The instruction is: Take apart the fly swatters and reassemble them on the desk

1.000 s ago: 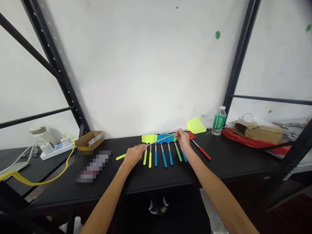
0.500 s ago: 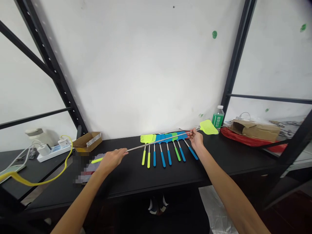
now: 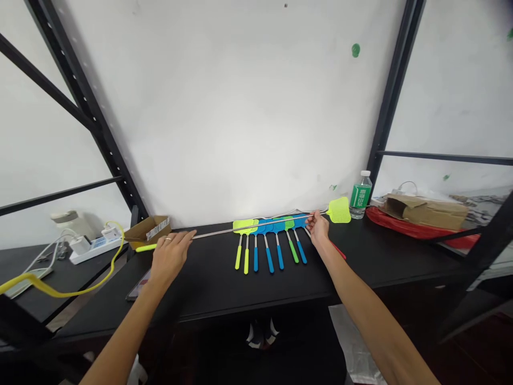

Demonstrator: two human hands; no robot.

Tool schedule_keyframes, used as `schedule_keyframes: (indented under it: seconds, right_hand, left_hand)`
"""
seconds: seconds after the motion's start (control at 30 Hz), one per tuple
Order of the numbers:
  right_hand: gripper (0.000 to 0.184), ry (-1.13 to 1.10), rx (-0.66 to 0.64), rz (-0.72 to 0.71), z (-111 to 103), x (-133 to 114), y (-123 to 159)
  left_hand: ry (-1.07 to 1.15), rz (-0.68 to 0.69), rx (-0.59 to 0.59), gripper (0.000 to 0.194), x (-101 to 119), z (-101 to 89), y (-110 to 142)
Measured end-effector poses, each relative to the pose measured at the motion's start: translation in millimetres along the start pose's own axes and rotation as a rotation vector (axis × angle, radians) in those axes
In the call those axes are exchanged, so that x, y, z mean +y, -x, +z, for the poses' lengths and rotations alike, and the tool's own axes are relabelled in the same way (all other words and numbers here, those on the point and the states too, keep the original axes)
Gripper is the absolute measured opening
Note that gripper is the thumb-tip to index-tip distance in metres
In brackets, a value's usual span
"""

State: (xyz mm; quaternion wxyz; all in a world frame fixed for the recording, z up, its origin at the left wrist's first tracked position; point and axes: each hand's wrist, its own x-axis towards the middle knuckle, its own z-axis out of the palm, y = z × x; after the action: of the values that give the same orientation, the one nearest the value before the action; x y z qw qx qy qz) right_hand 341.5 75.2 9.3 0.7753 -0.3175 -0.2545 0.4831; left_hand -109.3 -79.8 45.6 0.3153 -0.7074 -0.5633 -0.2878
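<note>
Held in loosely closed left hand [image 3: 170, 258] and pinching right hand [image 3: 319, 227]: yellow-green, square-headed plastic swatter [image 3: 340, 210] with metal shaft. Could snag blue plastic swatters [image 3: 269, 261] between grips if swept low, through mesh overlap.

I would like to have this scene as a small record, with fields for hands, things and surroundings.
left hand: holds yellow fly swatter near handle
right hand: pinches its metal shaft near the mesh head
on black table: more swatters, overlapping; yellow, blue, green and red handles visible
left side: open cardboard box, power strip
right side: green-labelled bottle
</note>
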Motion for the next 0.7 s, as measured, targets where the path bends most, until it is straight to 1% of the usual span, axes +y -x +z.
schedule_keyframes:
  seconds: [0.07, 0.1, 0.13, 0.17, 0.2, 0.23, 0.27, 0.3, 0.33, 0.4, 0.43, 0.47, 0.53, 0.63, 0.7]
  right_hand:
    - [0.036, -0.017, 0.008, -0.042, -3, 1, -1]
    - [0.037, -0.026, 0.016, -0.056, -4, 1, -2]
    - [0.037, -0.032, 0.024, -0.064, -6, 0, -3]
    - [0.037, -0.038, 0.028, -0.066, -7, 0, -3]
    - [0.037, -0.047, 0.027, -0.066, -7, 0, -3]
    - [0.037, -0.056, 0.024, -0.065, -8, 0, -3]
    - [0.037, -0.064, 0.017, -0.062, -8, -1, -3]
    - [0.036, -0.070, 0.006, -0.059, -8, -1, -2]
    - [0.036, -0.072, -0.009, -0.055, -7, -1, -2]
    - [0.035, -0.058, -0.033, -0.052, -5, -2, 1]
    - [0.035, -0.042, -0.045, -0.055, -4, -3, 2]
    - [0.036, -0.021, -0.055, -0.060, -3, -3, 4]
    - [0.038, 0.023, -0.083, -0.075, 0, -3, 8]
    - [0.041, 0.061, -0.155, -0.091, 4, -2, 13]
    - [0.042, 0.066, -0.206, -0.093, 5, 0, 16]
  left_hand:
    - [-0.020, -0.106, 0.157, 0.040, 26, -0.6, -5]
    - [0.003, -0.151, 0.212, 0.043, 40, 0.2, -7]
    - [0.055, -0.176, 0.237, 0.043, 53, 2.2, -8]
    - [0.141, -0.179, 0.218, 0.041, 65, 5.8, -8]
    - [0.256, -0.172, 0.156, 0.037, 74, 11.1, -8]
    - [0.384, -0.180, 0.059, 0.034, 82, 18.2, -8]
    - [0.515, -0.232, -0.040, 0.032, 86, 26.7, -9]
    - [0.663, -0.313, -0.128, 0.033, 88, 36.1, -10]
    - [0.823, -0.422, -0.168, 0.037, 87, 45.8, -13]
    - [1.125, -0.688, -0.130, 0.046, 80, 63.1, -18]
    - [1.249, -0.807, -0.070, 0.050, 75, 69.7, -21]
    - [1.346, -0.895, -0.021, 0.051, 69, 74.6, -23]
    - [1.498, -0.989, 0.031, 0.052, 61, 79.6, -24]
    - [1.644, -1.006, 0.043, 0.048, 56, 79.3, -21]
    - [1.671, -1.011, 0.070, 0.045, 57, 78.5, -19]
